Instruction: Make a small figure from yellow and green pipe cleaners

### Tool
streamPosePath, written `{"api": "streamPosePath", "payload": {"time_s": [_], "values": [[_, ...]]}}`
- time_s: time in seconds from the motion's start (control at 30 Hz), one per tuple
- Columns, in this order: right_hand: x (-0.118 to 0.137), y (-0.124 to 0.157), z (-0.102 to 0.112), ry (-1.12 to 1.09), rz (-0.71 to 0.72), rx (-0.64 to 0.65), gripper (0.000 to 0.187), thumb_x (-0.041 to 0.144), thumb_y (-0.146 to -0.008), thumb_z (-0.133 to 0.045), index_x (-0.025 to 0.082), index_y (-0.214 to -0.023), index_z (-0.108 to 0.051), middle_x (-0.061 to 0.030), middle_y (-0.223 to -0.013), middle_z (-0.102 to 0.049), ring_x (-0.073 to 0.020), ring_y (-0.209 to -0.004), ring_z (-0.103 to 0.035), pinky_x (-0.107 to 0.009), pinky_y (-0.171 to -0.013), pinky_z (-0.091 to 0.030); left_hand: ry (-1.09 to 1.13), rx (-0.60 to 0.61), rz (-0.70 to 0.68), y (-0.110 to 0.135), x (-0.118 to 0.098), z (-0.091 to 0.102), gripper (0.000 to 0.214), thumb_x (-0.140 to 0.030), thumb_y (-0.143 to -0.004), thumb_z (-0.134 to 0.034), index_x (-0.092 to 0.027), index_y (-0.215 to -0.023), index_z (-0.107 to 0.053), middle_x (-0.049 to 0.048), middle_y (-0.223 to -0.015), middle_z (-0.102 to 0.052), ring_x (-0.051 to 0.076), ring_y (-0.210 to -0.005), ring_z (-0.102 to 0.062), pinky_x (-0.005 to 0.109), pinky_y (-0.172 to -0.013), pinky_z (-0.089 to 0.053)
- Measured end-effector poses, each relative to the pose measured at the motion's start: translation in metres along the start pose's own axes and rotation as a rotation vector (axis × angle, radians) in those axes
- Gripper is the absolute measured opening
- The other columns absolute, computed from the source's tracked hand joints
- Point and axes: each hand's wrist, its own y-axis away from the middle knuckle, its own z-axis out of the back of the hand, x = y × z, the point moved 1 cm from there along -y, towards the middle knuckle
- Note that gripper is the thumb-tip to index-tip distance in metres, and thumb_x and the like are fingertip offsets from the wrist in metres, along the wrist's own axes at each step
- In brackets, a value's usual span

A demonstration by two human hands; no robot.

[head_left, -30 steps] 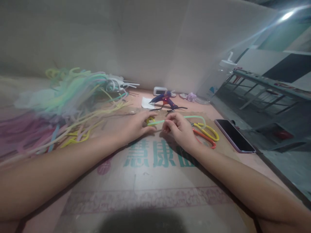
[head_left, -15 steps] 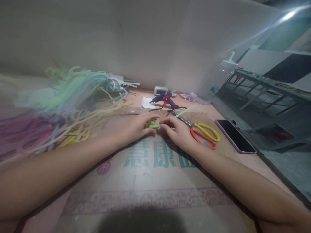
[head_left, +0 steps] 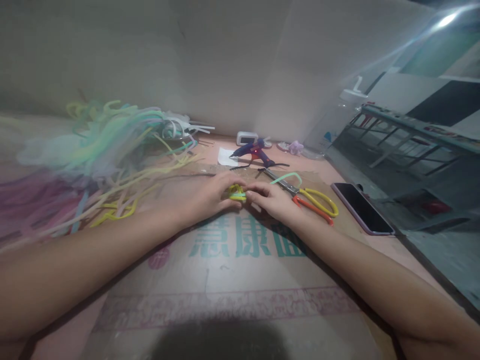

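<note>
Between my two hands is a small coiled piece of yellow and green pipe cleaner [head_left: 237, 193]. My left hand [head_left: 215, 194] curls around its left side, thumb below and fingers above. The fingers of my right hand [head_left: 270, 199] pinch at its right edge. A pale green pipe cleaner end [head_left: 290, 176] sticks out past the back of my right hand and bends over in an arc. Just right of that hand lie scissors [head_left: 300, 192] with one yellow and one orange handle. Both hands rest low over a printed cardboard sheet [head_left: 225, 277].
A heap of pastel pipe cleaners [head_left: 123, 135] spreads across the left. Behind my hands stand a glue gun [head_left: 255, 151] on white paper [head_left: 225, 157] and a small white device [head_left: 247, 138]. A phone [head_left: 363, 208] and a clear bottle [head_left: 333, 125] are at right.
The pale green end has gone from nearly straight to arched over, lower by my right hand. More yellow coil shows between the fingers. My right hand has shifted slightly.
</note>
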Motion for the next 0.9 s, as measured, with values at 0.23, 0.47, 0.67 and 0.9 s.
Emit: {"api": "streamPosePath", "payload": {"time_s": [0.23, 0.47, 0.67, 0.9], "values": [[-0.001, 0.001, 0.0, -0.154, -0.113, 0.117, 0.034, 0.05, -0.077, -0.071, 0.018, -0.083, -0.062, 0.007, -0.051, -0.05, -0.0077, -0.041, -0.038, -0.021, -0.04, -0.028, -0.012, 0.078, -0.044, 0.002, -0.005, 0.0, 0.038, -0.034, -0.083, -0.075, -0.025, -0.117, -0.062, 0.0065, -0.117, -0.064, 0.022, -0.108, -0.062, 0.035, -0.094, -0.05], [-0.008, 0.0, -0.003, -0.283, -0.021, -0.086, 0.038, 0.056, -0.077, -0.072, 0.02, -0.081, -0.06, 0.002, -0.07, -0.058, -0.0109, -0.058, -0.049, -0.023, -0.052, -0.039, -0.05, -0.064, 0.006, 0.001, -0.005, 0.008, 0.032, -0.044, -0.095, -0.057, -0.017, -0.114, -0.06, 0.0097, -0.114, -0.065, 0.024, -0.107, -0.06, 0.036, -0.094, -0.046], [-0.009, -0.002, -0.003, -0.311, -0.041, -0.084, 0.042, 0.059, -0.074, -0.073, 0.019, -0.081, -0.059, 0.0027, -0.07, -0.056, -0.0102, -0.058, -0.045, -0.023, -0.051, -0.035, -0.128, -0.082, 0.24, -0.002, 0.002, 0.011, 0.044, -0.043, -0.102, -0.037, -0.018, -0.072, -0.057, 0.0025, -0.07, -0.059, 0.019, -0.069, -0.055, 0.032, -0.064, -0.04], [-0.006, -0.001, -0.001, -0.24, -0.027, -0.08, 0.039, 0.056, -0.077, -0.07, 0.019, -0.083, -0.06, 0.0049, -0.063, -0.05, -0.0088, -0.052, -0.037, -0.022, -0.047, -0.028, -0.04, -0.075, 0.159, -0.003, 0.005, 0.008, 0.027, -0.024, -0.095, -0.049, -0.02, -0.107, -0.073, 0.0057, -0.097, -0.068, 0.02, -0.093, -0.063, 0.033, -0.085, -0.048]]}}
